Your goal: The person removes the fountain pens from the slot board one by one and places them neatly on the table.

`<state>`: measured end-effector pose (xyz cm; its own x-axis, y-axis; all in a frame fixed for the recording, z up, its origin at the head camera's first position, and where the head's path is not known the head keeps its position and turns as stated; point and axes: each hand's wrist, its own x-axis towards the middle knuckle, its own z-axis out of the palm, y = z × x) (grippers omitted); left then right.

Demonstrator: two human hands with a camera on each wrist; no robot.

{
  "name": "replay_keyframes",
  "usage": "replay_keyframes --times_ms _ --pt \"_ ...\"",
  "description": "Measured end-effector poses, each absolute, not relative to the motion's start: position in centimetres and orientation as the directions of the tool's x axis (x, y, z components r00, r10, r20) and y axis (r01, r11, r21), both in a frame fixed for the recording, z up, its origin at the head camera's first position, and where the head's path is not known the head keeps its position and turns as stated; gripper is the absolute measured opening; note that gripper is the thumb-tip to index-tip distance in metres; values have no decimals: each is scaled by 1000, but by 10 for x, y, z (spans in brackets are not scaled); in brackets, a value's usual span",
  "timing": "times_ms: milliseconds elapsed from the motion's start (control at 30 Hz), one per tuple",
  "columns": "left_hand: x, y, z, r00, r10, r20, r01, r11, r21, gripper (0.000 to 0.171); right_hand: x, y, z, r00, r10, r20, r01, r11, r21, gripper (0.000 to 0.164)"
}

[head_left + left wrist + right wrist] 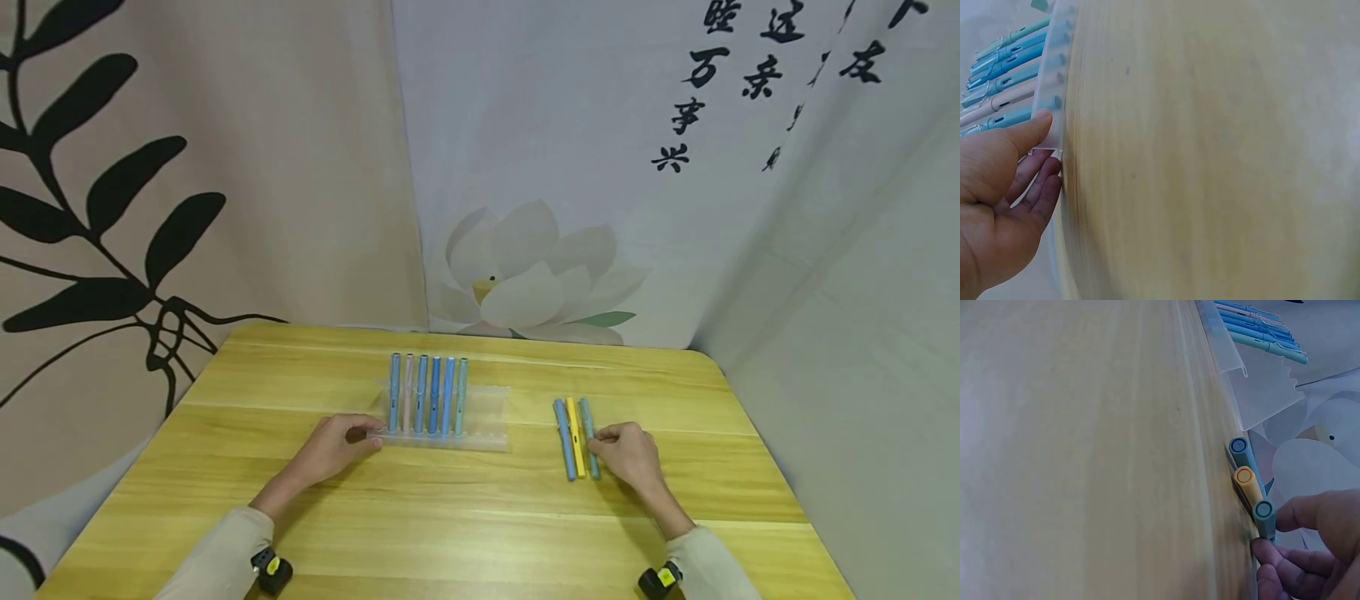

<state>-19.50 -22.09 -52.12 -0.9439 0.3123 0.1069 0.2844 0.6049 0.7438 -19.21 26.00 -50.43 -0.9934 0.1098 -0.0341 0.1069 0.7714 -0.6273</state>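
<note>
A person's left hand (341, 446) holds the near nine-o'clock corner of a clear rack (489, 412) in a narrow grip, thumb above and fingers below. The right hand (630, 454) has a narrow pinch on a loose green pen (586, 414); whether that pen is lifted at all cannot be told.

The rack stands on the far half of a wooden table (450, 533), and the loose pens lie at about three o'clock from it. Side by side with the green pen, toward nine o'clock, come a yellow pen (576, 437) and then a blue pen (565, 440); these two lie between the green pen and the rack.

Six pens lean in the rack, their upper ends toward twelve: blue, pink, three more blue and a light green pen (461, 396). The left thumb is just beside the end of the first blue one.

Past the table's far edge, a pale curtain (540, 125) bears a lotus print (525, 287) at one o'clock from the rack and black writing (705, 67) higher up. A dark plant print (112, 208) spreads at ten o'clock.
</note>
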Motion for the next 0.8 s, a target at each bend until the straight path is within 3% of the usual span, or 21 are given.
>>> replay_keyframes --times_ms 533,800 --pt "-197 -220 -522 -933 339 121 316 610 726 22 -194 263 -502 -997 82 0 63 769 -636 21" --pt "-196 -220 -521 -936 332 112 303 609 733 23 -196 258 -487 -992 24 122 -61 762 -644 24"
